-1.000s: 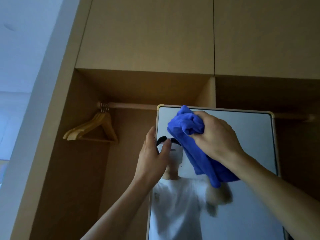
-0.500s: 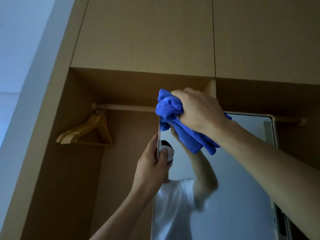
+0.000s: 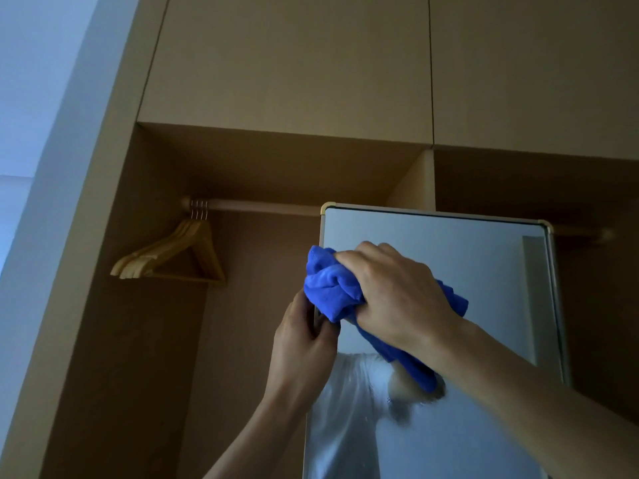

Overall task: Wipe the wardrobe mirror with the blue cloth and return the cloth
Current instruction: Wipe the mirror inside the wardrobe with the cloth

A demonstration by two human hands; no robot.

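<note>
A tall mirror (image 3: 484, 257) with a thin pale frame and rounded gold corners stands in front of the open wardrobe. My right hand (image 3: 397, 299) is closed on a bunched blue cloth (image 3: 332, 288) and presses it against the glass near the mirror's upper left edge. A tail of the cloth hangs down below my wrist. My left hand (image 3: 304, 337) pinches the mirror's left edge just under the cloth. The glass reflects a person in a white shirt.
The wooden wardrobe has a hanging rail (image 3: 262, 205) with several wooden hangers (image 3: 173, 254) at its left end. Closed upper cabinet doors (image 3: 294, 63) run above. A vertical divider (image 3: 420, 181) stands behind the mirror's top. A pale wall (image 3: 41, 133) lies to the left.
My right hand carried the cloth up to the mirror's top left corner, then came back down the left side of the glass. My left hand stayed on the mirror's left edge.
</note>
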